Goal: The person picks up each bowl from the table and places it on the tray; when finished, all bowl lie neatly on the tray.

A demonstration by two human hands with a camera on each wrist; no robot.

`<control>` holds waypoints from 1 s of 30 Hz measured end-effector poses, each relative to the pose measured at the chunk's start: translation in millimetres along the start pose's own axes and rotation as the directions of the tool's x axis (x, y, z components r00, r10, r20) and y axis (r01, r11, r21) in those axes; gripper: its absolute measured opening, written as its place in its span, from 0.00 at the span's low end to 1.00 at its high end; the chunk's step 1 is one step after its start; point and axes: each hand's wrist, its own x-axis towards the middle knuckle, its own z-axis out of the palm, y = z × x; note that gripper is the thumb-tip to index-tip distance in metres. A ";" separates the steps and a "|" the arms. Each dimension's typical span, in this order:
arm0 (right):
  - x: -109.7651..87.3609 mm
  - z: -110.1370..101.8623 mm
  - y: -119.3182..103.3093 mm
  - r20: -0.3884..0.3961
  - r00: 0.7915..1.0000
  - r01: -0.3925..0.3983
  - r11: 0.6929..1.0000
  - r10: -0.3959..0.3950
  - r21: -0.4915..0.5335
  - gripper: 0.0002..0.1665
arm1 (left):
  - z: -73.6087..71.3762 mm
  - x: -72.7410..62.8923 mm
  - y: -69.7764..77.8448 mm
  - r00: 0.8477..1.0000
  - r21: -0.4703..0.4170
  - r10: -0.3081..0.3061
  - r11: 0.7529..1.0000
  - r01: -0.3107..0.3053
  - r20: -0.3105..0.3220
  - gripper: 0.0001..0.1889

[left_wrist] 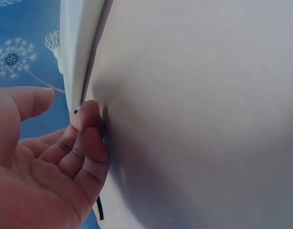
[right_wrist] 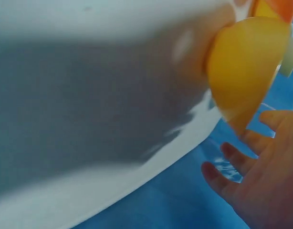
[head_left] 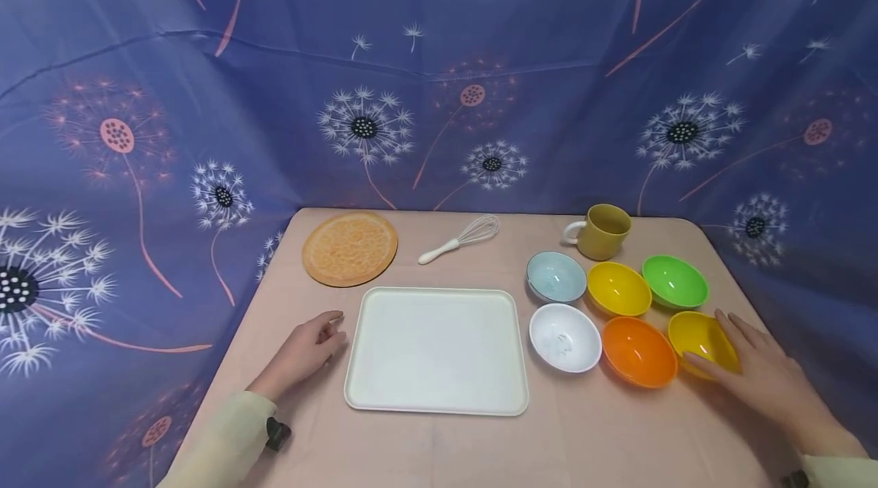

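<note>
By the right hand (head_left: 768,381), fingers spread, nothing is gripped; contact with the yellow bowl (head_left: 698,335) just beneath cannot be told. That bowl seems light, stiff and slick, best pinched by its rim. It is crowded on the thumb side by the orange bowl (head_left: 639,351); room is left wristward. Farther off, the loosely curled left hand (head_left: 302,351) is held empty beside the tray (head_left: 439,351).

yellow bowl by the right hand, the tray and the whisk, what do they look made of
Yellow bowl: probably plastic, glossy, with bright highlights inside. Tray: likely plastic, fairly matte, with a smooth rounded rim. Whisk: pale handle perhaps plastic; loops too thin to tell.
</note>
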 end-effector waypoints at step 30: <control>5.9 8.7 2.6 0.056 0.992 -0.120 0.991 0.117 0.058 0.80 | 21.9 -0.6 -8.7 0.999 -0.236 -0.024 0.971 0.034 0.044 0.24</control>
